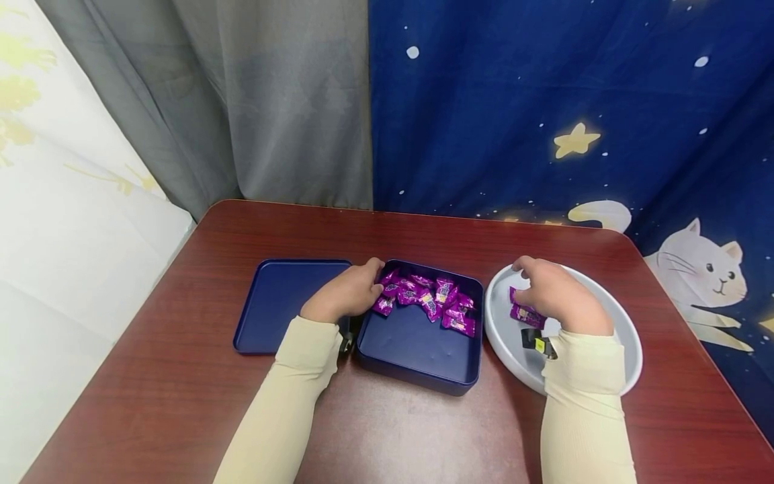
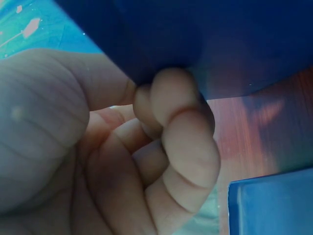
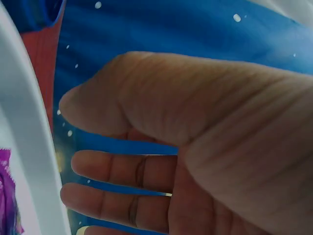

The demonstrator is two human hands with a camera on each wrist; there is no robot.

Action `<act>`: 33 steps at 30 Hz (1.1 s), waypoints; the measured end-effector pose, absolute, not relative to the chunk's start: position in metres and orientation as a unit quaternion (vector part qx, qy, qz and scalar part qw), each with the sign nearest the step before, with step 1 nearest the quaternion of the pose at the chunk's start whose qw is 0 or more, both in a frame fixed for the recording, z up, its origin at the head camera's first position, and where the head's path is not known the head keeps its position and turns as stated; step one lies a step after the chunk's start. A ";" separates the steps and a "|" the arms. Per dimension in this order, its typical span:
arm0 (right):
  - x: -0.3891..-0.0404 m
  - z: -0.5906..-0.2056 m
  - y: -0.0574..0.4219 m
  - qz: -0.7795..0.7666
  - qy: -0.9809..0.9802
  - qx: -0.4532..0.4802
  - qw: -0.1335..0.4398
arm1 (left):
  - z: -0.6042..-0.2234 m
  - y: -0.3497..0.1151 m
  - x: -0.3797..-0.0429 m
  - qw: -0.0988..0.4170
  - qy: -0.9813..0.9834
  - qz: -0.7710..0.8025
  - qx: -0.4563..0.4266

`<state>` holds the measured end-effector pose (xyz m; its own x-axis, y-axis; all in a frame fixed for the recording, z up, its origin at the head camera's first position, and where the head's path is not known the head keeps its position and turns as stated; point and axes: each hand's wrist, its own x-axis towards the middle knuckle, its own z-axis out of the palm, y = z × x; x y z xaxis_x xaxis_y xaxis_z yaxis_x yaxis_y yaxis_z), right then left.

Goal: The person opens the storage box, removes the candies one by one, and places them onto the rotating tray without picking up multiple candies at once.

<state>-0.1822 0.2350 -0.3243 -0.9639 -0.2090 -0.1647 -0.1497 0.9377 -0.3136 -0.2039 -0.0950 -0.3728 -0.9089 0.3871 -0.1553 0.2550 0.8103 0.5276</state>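
Observation:
A navy blue square box (image 1: 417,349) stands mid-table, with several purple-wrapped candies (image 1: 429,304) gathered in its far half. My left hand (image 1: 347,292) grips the box's left wall near the far corner. In the left wrist view, the thumb and curled fingers (image 2: 188,132) pinch the wall's edge. My right hand (image 1: 559,296) hangs over the round white tray (image 1: 629,343), fingers extended and holding nothing. Beneath it lie purple candies (image 1: 525,314), partly covered by the hand. The right wrist view shows a candy (image 3: 7,196) in the tray, apart from the fingers.
A flat navy lid (image 1: 275,302) lies on the reddish-brown table (image 1: 181,349), left of the box. Behind the table hang a grey curtain (image 1: 302,101) and a blue curtain (image 1: 484,101) with stars and a cat.

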 end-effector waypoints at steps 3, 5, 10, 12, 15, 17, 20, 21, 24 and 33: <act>-0.179 -0.320 0.227 -0.152 0.979 -0.098 0.091 | -0.373 -0.095 -0.204 0.129 0.943 0.256 0.171; -0.179 -0.319 0.223 -0.152 0.979 -0.106 0.085 | -0.373 -0.095 -0.204 0.128 0.943 0.256 0.171; -0.177 -0.318 0.214 -0.147 0.979 -0.122 0.077 | -0.373 -0.096 -0.204 0.128 0.943 0.255 0.171; -0.177 -0.317 0.210 -0.147 0.978 -0.126 0.075 | -0.372 -0.096 -0.204 0.128 0.943 0.255 0.171; -0.176 -0.317 0.205 -0.146 0.977 -0.135 0.072 | -0.372 -0.096 -0.204 0.129 0.942 0.256 0.172; -0.175 -0.316 0.202 -0.146 0.977 -0.136 0.070 | -0.372 -0.096 -0.204 0.130 0.942 0.257 0.173; -0.174 -0.316 0.196 -0.143 0.977 -0.141 0.066 | -0.372 -0.096 -0.204 0.130 0.942 0.258 0.173; -0.174 -0.317 0.194 -0.141 0.977 -0.146 0.064 | -0.372 -0.096 -0.204 0.131 0.941 0.259 0.173; -0.174 -0.318 0.188 -0.139 0.976 -0.159 0.060 | -0.373 -0.096 -0.204 0.132 0.941 0.259 0.172; -0.174 -0.322 0.172 -0.122 0.975 -0.175 0.059 | -0.372 -0.096 -0.204 0.131 0.941 0.260 0.173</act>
